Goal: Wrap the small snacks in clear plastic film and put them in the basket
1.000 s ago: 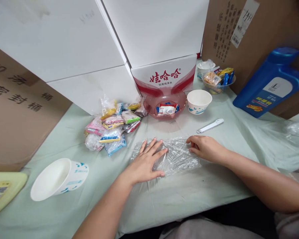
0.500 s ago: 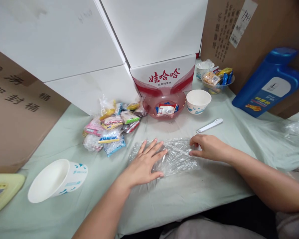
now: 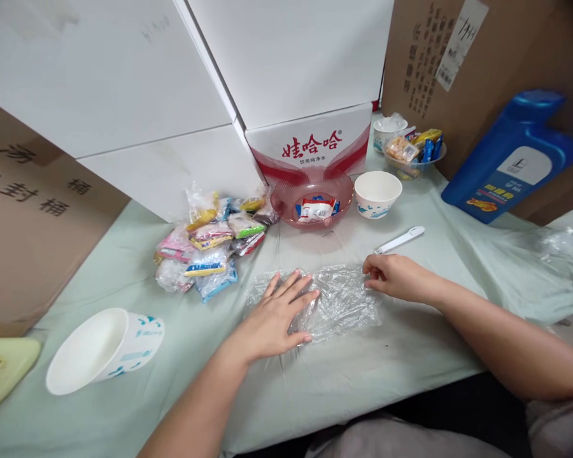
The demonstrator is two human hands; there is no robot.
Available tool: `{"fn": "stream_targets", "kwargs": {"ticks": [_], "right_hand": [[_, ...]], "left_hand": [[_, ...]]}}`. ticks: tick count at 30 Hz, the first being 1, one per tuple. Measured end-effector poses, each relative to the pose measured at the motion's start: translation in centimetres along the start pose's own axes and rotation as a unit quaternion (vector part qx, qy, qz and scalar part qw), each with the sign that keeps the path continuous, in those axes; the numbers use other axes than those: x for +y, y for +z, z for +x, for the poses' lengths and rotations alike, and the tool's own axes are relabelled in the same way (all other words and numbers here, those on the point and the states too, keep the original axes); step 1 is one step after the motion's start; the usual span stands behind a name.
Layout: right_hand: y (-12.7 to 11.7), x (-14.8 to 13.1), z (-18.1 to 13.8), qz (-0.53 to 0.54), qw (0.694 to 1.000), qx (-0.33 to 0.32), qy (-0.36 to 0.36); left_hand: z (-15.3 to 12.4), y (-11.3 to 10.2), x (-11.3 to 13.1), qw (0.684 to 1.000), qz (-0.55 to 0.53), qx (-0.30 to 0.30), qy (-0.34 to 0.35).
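A crinkled clear plastic bag [image 3: 346,302] lies flat on the table cover in front of me. My left hand [image 3: 279,312] rests on its left part, palm down with fingers spread. At the bag's upper right corner, my right hand [image 3: 386,273] has its fingers curled in, with thumb and fingertips pinched on the edge of the plastic. Just beyond the right hand is a white utility knife [image 3: 400,240], its near end close to the knuckles.
Wrapped snacks [image 3: 210,245] are heaped left of a pink bowl [image 3: 286,213] holding a few packets. Beside it stands a paper cup [image 3: 377,194]; another paper tub [image 3: 138,343] lies tipped at left. A blue bottle [image 3: 510,165] and a snack bowl [image 3: 423,166] stand at right, before cardboard boxes.
My right hand has shifted slightly up along the bag's right edge, and its fingers have drawn closer together. The left hand stays spread on the plastic. The view has shifted slightly.
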State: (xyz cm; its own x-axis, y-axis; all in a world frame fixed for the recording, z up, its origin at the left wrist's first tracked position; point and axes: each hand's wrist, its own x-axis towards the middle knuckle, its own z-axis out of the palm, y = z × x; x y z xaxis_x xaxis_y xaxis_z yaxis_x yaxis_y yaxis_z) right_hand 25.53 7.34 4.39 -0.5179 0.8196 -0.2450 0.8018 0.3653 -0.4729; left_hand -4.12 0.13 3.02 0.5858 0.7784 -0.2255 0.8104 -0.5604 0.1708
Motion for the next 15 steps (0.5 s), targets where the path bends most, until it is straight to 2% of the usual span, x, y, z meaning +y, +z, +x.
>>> {"fn": "stream_targets", "kwargs": {"ticks": [4,8,15], "right_hand": [[0.2,-0.6,-0.2,-0.038,0.998,-0.038,-0.031],[0.3,-0.5,-0.3,-0.027,0.997,-0.049,-0.058],[0.0,0.8,0.2,0.029,1.000,0.002,-0.003]], "left_hand": [[0.1,-0.1,0.1,1.000,-0.003,-0.001,0.000],[0.1,0.0,0.1,1.000,-0.010,-0.007,-0.002],[0.0,0.0,0.1,1.000,-0.014,-0.005,-0.006]]}}
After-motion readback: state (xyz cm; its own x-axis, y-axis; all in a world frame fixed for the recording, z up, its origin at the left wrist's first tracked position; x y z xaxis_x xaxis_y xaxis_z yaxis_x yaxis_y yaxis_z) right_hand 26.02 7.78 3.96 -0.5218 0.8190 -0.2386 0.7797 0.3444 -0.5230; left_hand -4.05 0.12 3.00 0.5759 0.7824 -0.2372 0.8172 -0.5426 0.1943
